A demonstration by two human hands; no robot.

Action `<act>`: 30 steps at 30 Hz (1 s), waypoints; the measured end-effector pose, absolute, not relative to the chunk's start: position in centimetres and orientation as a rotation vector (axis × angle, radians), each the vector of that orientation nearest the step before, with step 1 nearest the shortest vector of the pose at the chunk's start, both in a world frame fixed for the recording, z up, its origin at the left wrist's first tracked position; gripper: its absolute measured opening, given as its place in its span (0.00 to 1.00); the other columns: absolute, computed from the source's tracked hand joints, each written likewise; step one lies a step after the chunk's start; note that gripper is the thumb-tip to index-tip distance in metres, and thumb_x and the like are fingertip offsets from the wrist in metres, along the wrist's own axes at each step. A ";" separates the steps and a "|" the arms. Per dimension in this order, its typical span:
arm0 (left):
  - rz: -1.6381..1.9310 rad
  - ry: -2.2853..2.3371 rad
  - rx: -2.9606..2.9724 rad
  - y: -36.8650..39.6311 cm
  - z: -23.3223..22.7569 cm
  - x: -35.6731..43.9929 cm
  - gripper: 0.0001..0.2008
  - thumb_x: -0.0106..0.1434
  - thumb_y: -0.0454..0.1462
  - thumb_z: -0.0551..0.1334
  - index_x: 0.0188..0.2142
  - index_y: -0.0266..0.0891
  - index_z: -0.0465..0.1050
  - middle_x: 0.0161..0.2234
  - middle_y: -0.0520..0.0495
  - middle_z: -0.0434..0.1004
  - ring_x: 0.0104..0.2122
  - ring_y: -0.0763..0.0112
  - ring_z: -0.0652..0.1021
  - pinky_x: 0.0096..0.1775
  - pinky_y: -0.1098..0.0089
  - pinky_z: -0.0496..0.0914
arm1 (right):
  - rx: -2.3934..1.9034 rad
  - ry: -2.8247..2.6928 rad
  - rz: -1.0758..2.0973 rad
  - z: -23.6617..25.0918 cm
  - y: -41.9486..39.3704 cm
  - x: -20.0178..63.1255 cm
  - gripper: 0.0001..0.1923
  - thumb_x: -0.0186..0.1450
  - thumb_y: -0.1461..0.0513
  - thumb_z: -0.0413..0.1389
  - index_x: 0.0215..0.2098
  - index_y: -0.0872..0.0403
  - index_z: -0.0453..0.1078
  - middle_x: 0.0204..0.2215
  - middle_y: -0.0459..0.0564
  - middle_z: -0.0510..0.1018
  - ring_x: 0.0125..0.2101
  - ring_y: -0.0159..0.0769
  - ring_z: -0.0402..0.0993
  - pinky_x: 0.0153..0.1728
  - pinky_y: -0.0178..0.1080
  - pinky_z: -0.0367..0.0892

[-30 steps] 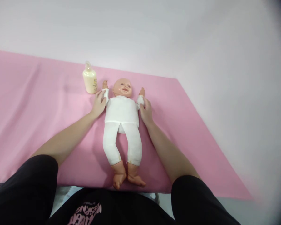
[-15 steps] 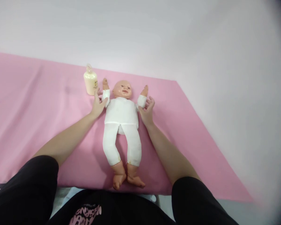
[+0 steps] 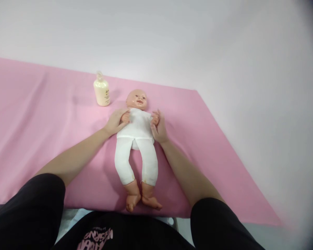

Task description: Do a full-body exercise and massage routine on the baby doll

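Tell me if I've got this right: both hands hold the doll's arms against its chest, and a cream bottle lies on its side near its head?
Not quite. In the head view the bottle stands upright, not on its side. The left hand and right hand do hold the doll by its arms.

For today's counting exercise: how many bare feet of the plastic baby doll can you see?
2. Both bare feet of the white-clothed plastic baby doll lie at the near edge of the pink cloth: one foot to the left, the other beside it. None seems hidden.

Beneath both hands, the peach-skinned doll [image 3: 136, 139] wears plain white on a pink sheet [image 3: 41, 114]; beyond them, a cream bottle [image 3: 102, 92].
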State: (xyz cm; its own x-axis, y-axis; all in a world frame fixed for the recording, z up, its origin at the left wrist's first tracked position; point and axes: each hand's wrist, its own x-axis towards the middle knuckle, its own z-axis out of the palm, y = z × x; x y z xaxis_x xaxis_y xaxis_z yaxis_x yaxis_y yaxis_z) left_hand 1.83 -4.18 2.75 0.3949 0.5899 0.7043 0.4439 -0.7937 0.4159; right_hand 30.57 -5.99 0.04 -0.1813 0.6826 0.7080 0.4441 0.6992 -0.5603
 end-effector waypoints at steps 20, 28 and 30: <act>1.076 1.523 2.063 -1.8 1.7 0.9 0.28 0.72 0.41 0.53 0.69 0.34 0.65 0.75 0.38 0.52 0.75 0.52 0.54 0.75 0.51 0.49 | -1.538 -1.732 0.287 0.3 -4.1 31.6 0.35 0.73 0.50 0.44 0.74 0.58 0.51 0.69 0.65 0.66 0.67 0.54 0.65 0.68 0.62 0.63; 1.174 1.398 2.068 -1.4 0.8 0.6 0.30 0.72 0.44 0.56 0.70 0.38 0.61 0.75 0.36 0.52 0.75 0.50 0.54 0.74 0.46 0.48 | -1.391 -1.638 0.461 -0.2 -4.0 32.3 0.38 0.72 0.45 0.50 0.74 0.51 0.51 0.67 0.61 0.70 0.65 0.55 0.68 0.66 0.62 0.65; 1.278 1.330 2.103 -1.3 0.6 0.6 0.34 0.72 0.46 0.58 0.72 0.39 0.55 0.74 0.34 0.52 0.75 0.49 0.54 0.74 0.45 0.49 | -1.296 -1.667 0.409 -0.6 -3.8 32.4 0.40 0.72 0.44 0.51 0.75 0.49 0.47 0.69 0.61 0.66 0.66 0.53 0.66 0.66 0.62 0.65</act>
State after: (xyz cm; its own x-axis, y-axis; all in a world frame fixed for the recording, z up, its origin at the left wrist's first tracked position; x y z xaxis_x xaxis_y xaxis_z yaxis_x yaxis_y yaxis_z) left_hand 0.62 -1.29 0.62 0.1558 0.8481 0.5064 0.5396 -0.5025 0.6756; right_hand 32.37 -3.83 -0.57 0.0140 0.8822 0.4706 0.5638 0.3817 -0.7324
